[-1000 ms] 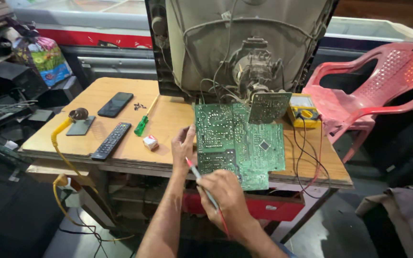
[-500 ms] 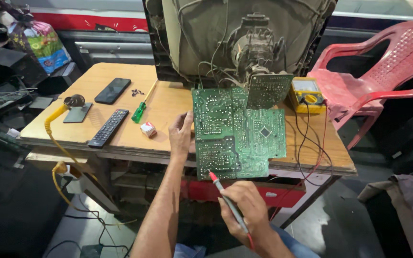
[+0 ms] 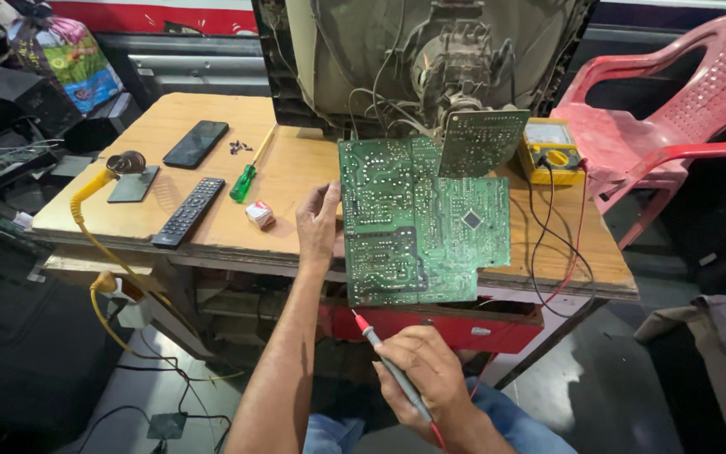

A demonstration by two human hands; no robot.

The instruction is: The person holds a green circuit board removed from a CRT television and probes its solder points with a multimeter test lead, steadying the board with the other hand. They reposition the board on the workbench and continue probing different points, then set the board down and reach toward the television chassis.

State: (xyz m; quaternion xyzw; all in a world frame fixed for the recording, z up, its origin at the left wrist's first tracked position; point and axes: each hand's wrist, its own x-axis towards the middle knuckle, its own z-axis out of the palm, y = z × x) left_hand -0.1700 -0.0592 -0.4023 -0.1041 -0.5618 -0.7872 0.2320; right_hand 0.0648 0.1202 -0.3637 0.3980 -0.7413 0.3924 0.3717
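A large green circuit board (image 3: 430, 227) lies solder side up on the wooden table (image 3: 212, 235), overhanging its front edge. My left hand (image 3: 319, 227) rests on the board's left edge, fingers curled against it. My right hand (image 3: 426, 378) is below the table's front edge, closed around a red-tipped meter probe (image 3: 384, 357) that points up toward the board's lower left corner without touching it. A smaller green board (image 3: 479, 143) stands on the neck of an opened tube television (image 3: 430, 59) behind.
A yellow multimeter (image 3: 552, 151) with red and black leads sits at the right. On the left lie a green screwdriver (image 3: 245, 178), a black remote (image 3: 188, 212), a phone (image 3: 197, 143), a small box (image 3: 260, 215) and a yellow-corded soldering iron (image 3: 94, 189). A pink plastic chair (image 3: 674, 109) stands at the right.
My right hand has drawn the probe down and away from the board's lower left area to below the table edge. My left hand stays on the board's edge.
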